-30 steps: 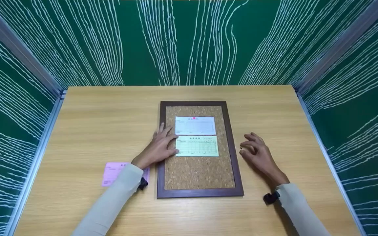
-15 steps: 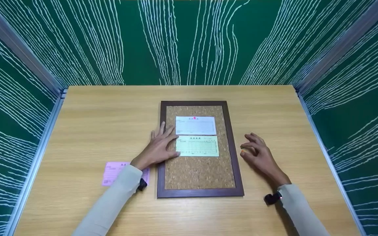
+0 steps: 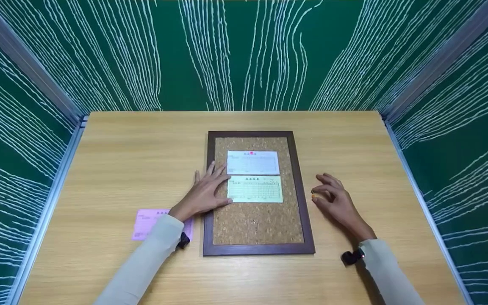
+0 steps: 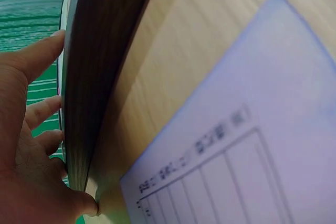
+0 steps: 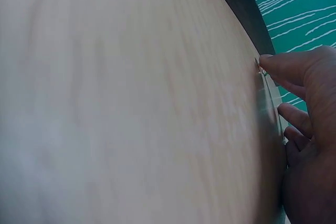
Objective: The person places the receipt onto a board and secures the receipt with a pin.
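Note:
A brown-framed cork board lies on the table. On it a white printed slip bears a red pushpin near its top edge, and a green printed slip lies directly below. My left hand spreads over the board's left frame, its thumb and forefinger touching the green slip's left edge. To the right of the board, my right hand pinches a small orange pushpin between thumb and forefinger. In the right wrist view that hand shows the pin's thin point at the fingertips.
A pink printed slip lies on the wooden table left of the board, partly covered by my left forearm. Green panels with white wavy lines wall the table at the back and both sides.
The orange pushpin shows more clearly between my right fingertips. My left fingers shift slightly along the board's left side. The board and slips stay in place.

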### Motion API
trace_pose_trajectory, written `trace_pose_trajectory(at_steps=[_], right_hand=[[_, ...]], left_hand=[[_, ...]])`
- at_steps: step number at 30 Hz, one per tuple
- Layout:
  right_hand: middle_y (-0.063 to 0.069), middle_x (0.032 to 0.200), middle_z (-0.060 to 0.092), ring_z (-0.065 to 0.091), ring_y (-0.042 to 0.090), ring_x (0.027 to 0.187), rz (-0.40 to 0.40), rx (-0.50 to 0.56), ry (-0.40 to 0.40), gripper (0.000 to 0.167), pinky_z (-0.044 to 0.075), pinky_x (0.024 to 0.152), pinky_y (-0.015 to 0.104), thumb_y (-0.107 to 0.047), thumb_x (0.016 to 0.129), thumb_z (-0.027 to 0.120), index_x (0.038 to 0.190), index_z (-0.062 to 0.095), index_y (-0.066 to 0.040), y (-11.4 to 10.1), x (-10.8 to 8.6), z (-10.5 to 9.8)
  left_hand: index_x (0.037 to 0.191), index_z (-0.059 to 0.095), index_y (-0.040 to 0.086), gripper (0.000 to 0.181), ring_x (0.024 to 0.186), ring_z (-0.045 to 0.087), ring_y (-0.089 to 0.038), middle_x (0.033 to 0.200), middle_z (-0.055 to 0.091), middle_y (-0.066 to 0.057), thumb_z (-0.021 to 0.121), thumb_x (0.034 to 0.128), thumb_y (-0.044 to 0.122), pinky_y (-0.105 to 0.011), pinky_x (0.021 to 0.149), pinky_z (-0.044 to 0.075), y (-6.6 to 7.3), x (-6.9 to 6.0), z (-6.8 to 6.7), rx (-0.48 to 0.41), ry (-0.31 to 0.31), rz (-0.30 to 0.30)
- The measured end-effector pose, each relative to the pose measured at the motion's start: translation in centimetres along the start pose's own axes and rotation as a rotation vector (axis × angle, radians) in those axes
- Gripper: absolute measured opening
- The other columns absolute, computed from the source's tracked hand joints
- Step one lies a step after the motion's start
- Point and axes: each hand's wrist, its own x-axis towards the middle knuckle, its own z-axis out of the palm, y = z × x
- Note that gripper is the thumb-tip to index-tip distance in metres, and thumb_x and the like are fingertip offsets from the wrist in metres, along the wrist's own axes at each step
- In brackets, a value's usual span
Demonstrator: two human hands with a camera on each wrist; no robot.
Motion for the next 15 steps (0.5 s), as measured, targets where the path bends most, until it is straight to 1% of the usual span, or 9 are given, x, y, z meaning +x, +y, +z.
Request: trace_pose_trajectory(at_steps=[6, 12, 15], right_hand=[[0.026, 0.158, 0.057, 0.033, 0.046, 0.160, -0.011, 0.010, 0.015, 0.018, 0.031, 0.116, 0.006, 0.007, 0.094, 0.083, 0.108, 0.082, -0.004, 0.05, 0.07, 0.01], [0.025, 0.158, 0.057, 0.033, 0.045, 0.159, -0.006, 0.012, 0.023, 0.017, 0.032, 0.115, 0.006, 0.008, 0.094, 0.082, 0.103, 0.082, -0.005, 0.22, 0.14, 0.05], [0.026, 0.157, 0.058, 0.034, 0.046, 0.159, -0.007, 0.016, 0.032, 0.016, 0.032, 0.114, 0.006, 0.010, 0.092, 0.082, 0.101, 0.082, -0.003, 0.39, 0.14, 0.17]], left_hand=[[0.163, 0.054, 0.016, 0.080, 0.171, 0.002, -0.036, 0.183, 0.020, -0.009, 0.084, 0.0954, 0.046, -0.081, 0.126, -0.006, -0.16, -0.07, 0.18, -0.010, 0.014, 0.007], [0.164, 0.053, 0.016, 0.079, 0.171, 0.002, -0.036, 0.183, 0.021, -0.011, 0.082, 0.0966, 0.046, -0.079, 0.126, -0.007, -0.31, -0.17, 0.38, -0.014, 0.031, 0.014], [0.164, 0.053, 0.016, 0.079, 0.171, 0.001, -0.035, 0.183, 0.020, -0.010, 0.082, 0.0967, 0.045, -0.078, 0.127, -0.008, -0.39, -0.19, 0.54, -0.017, 0.036, 0.014]])
